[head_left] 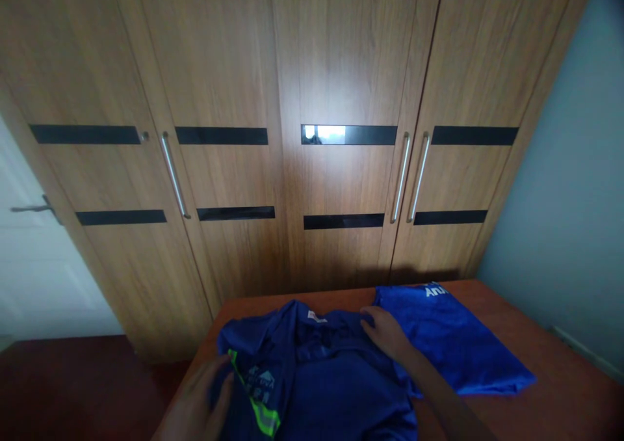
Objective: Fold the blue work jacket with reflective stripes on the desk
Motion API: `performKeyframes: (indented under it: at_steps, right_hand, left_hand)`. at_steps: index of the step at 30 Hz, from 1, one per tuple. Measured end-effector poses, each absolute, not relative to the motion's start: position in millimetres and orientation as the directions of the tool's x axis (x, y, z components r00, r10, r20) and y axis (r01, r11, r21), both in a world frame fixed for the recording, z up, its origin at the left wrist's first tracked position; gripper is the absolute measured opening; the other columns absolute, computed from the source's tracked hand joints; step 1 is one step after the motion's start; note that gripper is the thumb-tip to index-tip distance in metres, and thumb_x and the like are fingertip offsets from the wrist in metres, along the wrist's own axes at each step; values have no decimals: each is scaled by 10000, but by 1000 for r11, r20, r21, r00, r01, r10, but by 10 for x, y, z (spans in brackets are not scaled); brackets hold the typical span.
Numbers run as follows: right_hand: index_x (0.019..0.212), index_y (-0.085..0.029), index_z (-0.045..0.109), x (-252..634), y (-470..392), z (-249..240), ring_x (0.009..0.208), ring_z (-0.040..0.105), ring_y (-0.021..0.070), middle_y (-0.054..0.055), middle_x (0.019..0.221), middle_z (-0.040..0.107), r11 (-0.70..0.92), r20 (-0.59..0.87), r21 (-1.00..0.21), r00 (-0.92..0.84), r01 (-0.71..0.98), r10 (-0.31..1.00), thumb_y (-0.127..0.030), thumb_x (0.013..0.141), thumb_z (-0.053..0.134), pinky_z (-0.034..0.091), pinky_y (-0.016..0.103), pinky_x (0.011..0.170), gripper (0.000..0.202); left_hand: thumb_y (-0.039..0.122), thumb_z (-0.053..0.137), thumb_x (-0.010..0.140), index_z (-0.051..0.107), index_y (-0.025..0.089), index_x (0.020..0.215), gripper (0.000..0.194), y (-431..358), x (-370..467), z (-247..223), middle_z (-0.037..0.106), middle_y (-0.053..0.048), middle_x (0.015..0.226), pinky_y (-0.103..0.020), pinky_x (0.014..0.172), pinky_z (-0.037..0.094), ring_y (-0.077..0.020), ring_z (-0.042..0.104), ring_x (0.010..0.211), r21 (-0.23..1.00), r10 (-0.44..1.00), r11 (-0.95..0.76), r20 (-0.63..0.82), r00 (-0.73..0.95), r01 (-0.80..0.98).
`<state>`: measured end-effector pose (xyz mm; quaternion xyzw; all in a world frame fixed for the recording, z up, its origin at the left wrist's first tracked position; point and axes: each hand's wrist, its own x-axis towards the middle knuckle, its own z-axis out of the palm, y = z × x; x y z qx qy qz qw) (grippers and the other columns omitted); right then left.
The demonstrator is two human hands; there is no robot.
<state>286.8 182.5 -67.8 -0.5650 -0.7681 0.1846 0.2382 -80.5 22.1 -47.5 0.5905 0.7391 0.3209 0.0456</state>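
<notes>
Soft, floppy navy jersey [316, 376] lies under our flat open left hand [205, 399] and right hand [385, 334]; we'd pinch its shoulders.

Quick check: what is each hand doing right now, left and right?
Left hand: open, blurred, fingers resting on the dark blue shirt.
Right hand: open, flat on the same shirt's shoulder, gripping nothing.
</notes>
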Motion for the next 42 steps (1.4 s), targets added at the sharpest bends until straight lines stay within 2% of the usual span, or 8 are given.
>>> performKeyframes:
  at_steps: [6, 10, 16, 22, 27, 33, 37, 42]
  right_hand:
    - [1204, -82, 612, 2686, 2062, -743, 1118, 603, 227, 168, 1225, 636, 307, 93, -521, -304, 796, 948, -226, 804, 548, 417, 310, 979, 429]
    - [1084, -132, 682, 2670, 2068, -665, 919, 679, 213, 124, 997, 728, 336, 59, -497, -356, 800, 933, -219, 768, 586, 475, 280, 841, 341]
    - [948, -182, 700, 2874, 1848, -343, 981, 630, 209, 89, 998, 703, 412, 140, -445, -393, 795, 909, -232, 816, 525, 423, 289, 890, 225]
    - [945, -253, 699, 3310, 1595, 72, 935, 645, 232, 44, 934, 720, 402, 175, -343, -362, 849, 915, -285, 855, 493, 433, 309, 821, 227]
    - [933, -261, 736, 3593, 1486, 512, 937, 659, 230, 17, 952, 739, 411, 201, -646, -376, 643, 904, -265, 803, 554, 459, 330, 874, 224]
    - [1023, -185, 717, 3644, 1278, 1331, 733, 681, 167, 17, 828, 740, 153, 138, -987, -223, 52, 965, -218, 690, 695, 532, 287, 697, 336]
    - [1008, -151, 707, 3539, 1146, 1911, 487, 598, 83, -25, 625, 681, 204, 233, -952, -107, -230, 966, -178, 743, 645, 465, 170, 467, 273]
    - [965, -146, 696, 3364, 830, 2592, 463, 597, 72, -23, 622, 676, 459, 493, -817, -11, -349, 870, -156, 748, 605, 519, 156, 479, 236]
  left_hand:
    - [317, 413, 899, 595, 162, 1145, 343, 912, 184, -165, 609, -118, 1170, -377, 962, 441, -248, 577, 1092, 218, 939, -22, 339, -55, 976]
    - [198, 509, 827, 580, 153, 1174, 358, 1166, 331, -229, 614, -152, 1159, -429, 881, 452, -306, 583, 1081, -20, 981, 40, 189, -35, 999]
    - [0, 439, 763, 599, 132, 1131, 422, 1238, 146, -368, 694, -164, 979, -371, 754, 484, -268, 680, 894, -49, 995, 75, 77, -71, 996]
    - [141, 412, 839, 653, 175, 951, 268, 1153, 56, -127, 689, -115, 939, -368, 799, 463, -252, 653, 914, -42, 993, 29, 116, -24, 999]
    - [243, 401, 875, 666, 211, 938, 274, 1023, 104, 445, 638, -98, 1000, -372, 824, 442, -263, 596, 983, -63, 941, -37, 334, 56, 997]
    - [296, 427, 875, 674, 234, 1084, 330, 1012, 59, 1333, 710, -49, 852, -349, 753, 473, -235, 660, 800, 245, 909, -155, 414, 41, 957]
    - [316, 497, 826, 681, 134, 1089, 369, 1027, 13, 1880, 633, 7, 622, -245, 581, 460, -143, 586, 564, 769, 900, -384, 436, 19, 510]
    - [244, 658, 732, 668, 171, 1116, 392, 695, 114, 2635, 674, 28, 689, -181, 498, 425, -81, 552, 517, 837, 836, -545, 547, -32, 50]
